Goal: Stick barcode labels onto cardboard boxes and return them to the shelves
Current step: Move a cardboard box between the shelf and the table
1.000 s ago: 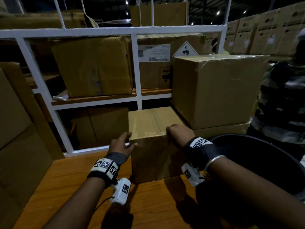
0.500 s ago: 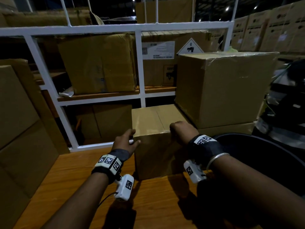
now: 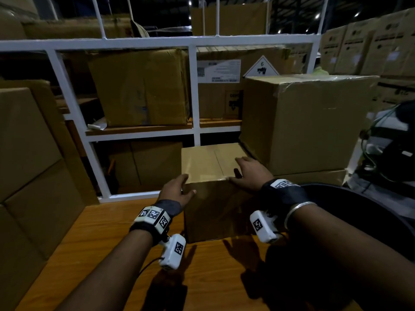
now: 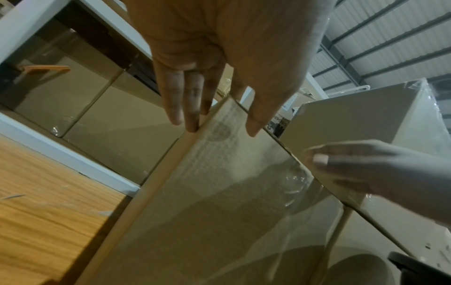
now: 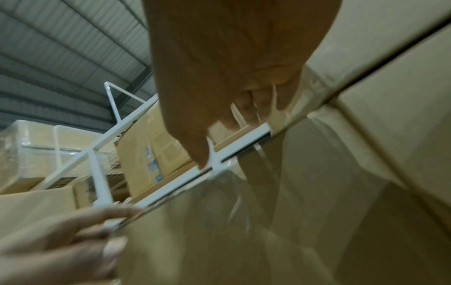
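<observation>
A small plain cardboard box stands on the wooden table, its top seam taped. My left hand sits at the box's near top-left corner. In the left wrist view its straight fingers lie along the left side of the box and the thumb rests on the front face. My right hand lies flat on the box top near the front right edge, fingers spread. The right wrist view shows the right hand over the box, blurred.
A white shelf frame stands just behind, with boxes on it. A large box stands close on the right, touching the small one. A black bin is under my right forearm. Stacked boxes wall the left.
My right hand, curled at the box's front top edge before, has uncurled and now lies flat on the top. The left hand has stayed at the left corner.
</observation>
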